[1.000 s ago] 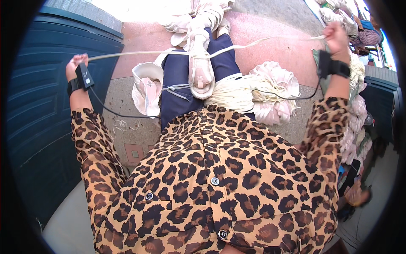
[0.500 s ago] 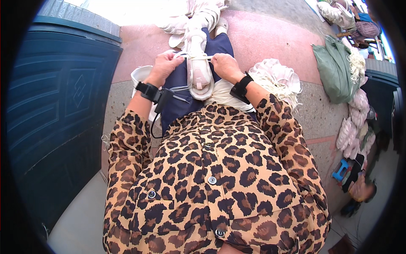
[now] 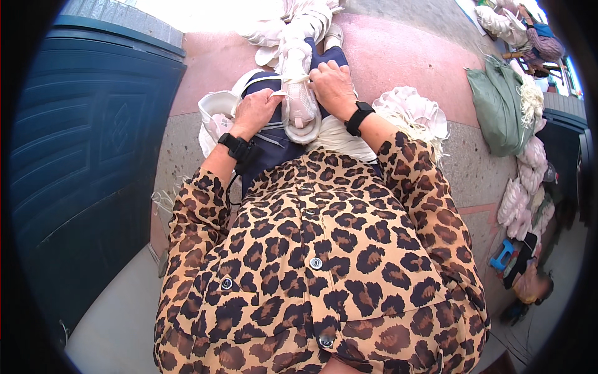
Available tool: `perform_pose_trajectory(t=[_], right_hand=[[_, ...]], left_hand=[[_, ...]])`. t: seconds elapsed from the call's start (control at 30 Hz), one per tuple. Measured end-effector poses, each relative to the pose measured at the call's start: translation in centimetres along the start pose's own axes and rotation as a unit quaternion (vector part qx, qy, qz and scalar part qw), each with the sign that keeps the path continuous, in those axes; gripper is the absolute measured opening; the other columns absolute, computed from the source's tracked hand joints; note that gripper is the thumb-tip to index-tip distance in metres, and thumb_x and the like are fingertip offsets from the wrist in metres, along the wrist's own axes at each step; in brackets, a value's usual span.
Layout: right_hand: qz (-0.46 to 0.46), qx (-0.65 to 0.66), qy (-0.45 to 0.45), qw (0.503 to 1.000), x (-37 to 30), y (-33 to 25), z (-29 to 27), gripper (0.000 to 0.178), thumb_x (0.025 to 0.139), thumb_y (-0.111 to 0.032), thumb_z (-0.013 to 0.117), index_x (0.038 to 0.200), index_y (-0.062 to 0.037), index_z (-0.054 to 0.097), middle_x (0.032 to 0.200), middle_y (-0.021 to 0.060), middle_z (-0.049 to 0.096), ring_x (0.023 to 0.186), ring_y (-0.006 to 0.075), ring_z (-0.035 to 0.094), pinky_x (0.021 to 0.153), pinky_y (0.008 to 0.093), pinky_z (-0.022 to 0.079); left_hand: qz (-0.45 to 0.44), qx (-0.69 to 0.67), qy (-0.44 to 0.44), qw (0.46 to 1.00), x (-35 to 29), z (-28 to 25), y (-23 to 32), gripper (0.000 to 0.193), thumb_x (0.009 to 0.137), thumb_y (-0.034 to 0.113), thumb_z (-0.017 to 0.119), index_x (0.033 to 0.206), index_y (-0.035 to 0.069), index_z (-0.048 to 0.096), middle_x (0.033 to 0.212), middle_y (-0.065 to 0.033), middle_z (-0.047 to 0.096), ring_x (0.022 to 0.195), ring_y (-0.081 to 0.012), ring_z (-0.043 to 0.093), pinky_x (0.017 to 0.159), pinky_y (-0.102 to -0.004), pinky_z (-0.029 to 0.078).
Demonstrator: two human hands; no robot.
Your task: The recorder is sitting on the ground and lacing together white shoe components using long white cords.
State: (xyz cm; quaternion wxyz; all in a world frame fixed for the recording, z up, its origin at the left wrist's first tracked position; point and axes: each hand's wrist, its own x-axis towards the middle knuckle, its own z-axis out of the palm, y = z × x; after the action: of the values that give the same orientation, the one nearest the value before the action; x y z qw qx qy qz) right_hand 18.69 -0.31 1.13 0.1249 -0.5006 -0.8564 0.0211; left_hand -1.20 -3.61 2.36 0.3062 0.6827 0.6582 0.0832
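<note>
A white and pale pink shoe [image 3: 301, 112] rests between my thighs, its heel toward me. My left hand [image 3: 255, 112] is closed at the shoe's left side, pinching a white shoelace [image 3: 278, 93] between thumb and forefinger. On the right, my right hand [image 3: 333, 89] is closed over the upper part of the lacing, with a bit of lace showing beside its fingers. The fingertips of that hand are partly hidden. More pale shoes [image 3: 299, 28] extend in a row beyond this one. Loose lace strands lie across my dark trousers by my left wrist.
Cream laces [image 3: 342, 138] lie bundled by my right thigh, beside a pile of pale pink pieces [image 3: 408, 109]. A white shoe [image 3: 215, 118] is at my left. A blue door [image 3: 99, 143] stands left; a green sack [image 3: 498, 106] and another person [image 3: 532, 283] are at right.
My left hand has come down toward me along the shoe, and my right hand has risen slightly. The lace, stretched straight between both hands before, no longer runs taut across the shoe.
</note>
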Motion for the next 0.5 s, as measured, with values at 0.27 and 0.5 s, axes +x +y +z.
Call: perform_pose_trajectory(t=[0.27,0.5], right_hand=[[0.041,-0.014,-0.103,0.994,-0.7,-1.4,-1.9,0.024,0.075,-0.031,0.058,0.075,-0.0076,0.064,0.078,0.0063,0.057,0.084,0.0211,0.051,0.071,0.0366,0.036],[0.109,0.104,-0.184,0.971,-0.5,0.3,0.2,0.018,0.074,-0.011,0.052,0.082,0.0010,0.062,0.087,0.0218,0.059,0.085,0.0366,0.055,0.076,0.0423,0.043]], left_hand=[[-0.005,0.036,0.049,0.998,0.2,0.4,0.1,0.023,0.084,0.025,0.048,0.080,0.005,0.057,0.077,-0.0191,0.060,0.077,-0.0371,0.058,0.066,-0.0461,0.045],[0.143,0.057,0.046,0.987,0.7,1.2,0.8,0.017,0.075,0.014,0.056,0.088,0.004,0.061,0.080,-0.0177,0.061,0.080,-0.0343,0.058,0.069,-0.0414,0.045]])
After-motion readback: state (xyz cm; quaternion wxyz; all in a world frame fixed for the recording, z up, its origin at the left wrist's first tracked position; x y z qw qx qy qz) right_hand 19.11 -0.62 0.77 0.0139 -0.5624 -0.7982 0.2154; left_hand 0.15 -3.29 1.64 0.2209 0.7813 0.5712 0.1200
